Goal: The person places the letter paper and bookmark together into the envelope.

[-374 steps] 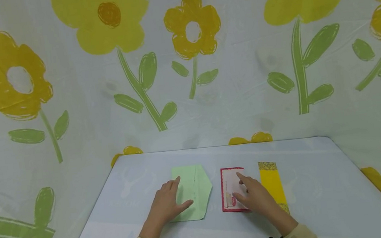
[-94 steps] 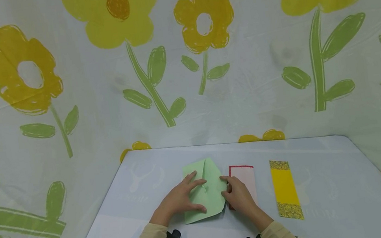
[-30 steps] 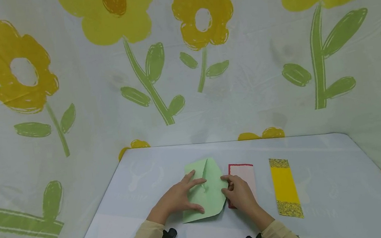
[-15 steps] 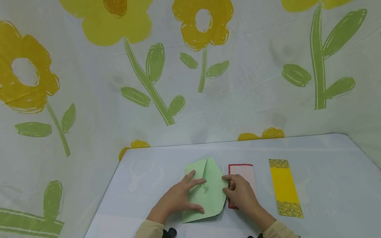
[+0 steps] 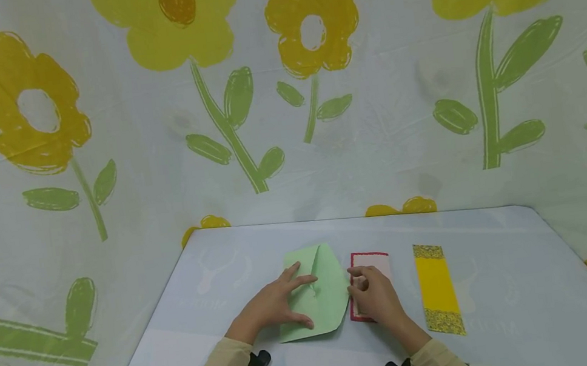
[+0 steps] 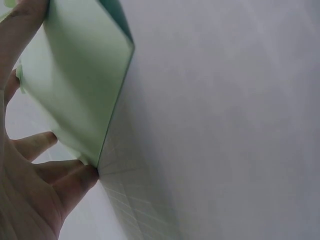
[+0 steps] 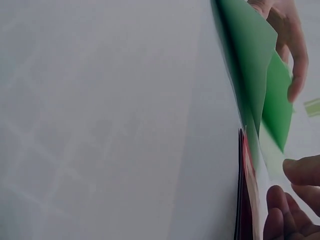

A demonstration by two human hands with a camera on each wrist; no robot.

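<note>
A light green paper envelope (image 5: 333,291) lies on the table, its pointed flap opened out to the right. My left hand (image 5: 271,305) rests on its left part with fingers and thumb spread. Close by the flap's tip is my right hand (image 5: 378,302), thumb and index finger apart. In the right wrist view a gap shows between the right thumb (image 7: 302,171) and the curved fingers, with the green flap (image 7: 252,55) beyond them. Beneath the right hand lies a pale card with a red border (image 5: 373,260), partly hidden by it.
A yellow strip with glittery gold ends (image 5: 438,284) lies to the right of the card. The white table (image 5: 505,291) meets a flower-printed cloth (image 5: 378,154) at its back and sides. Small black wrist cameras (image 5: 259,362) are worn at both cuffs.
Earlier, both hands hovered near the envelope and card. Later the right fingers pinched the flap's edge; now they have let go and moved slightly right. The left hand has stayed on the envelope.
</note>
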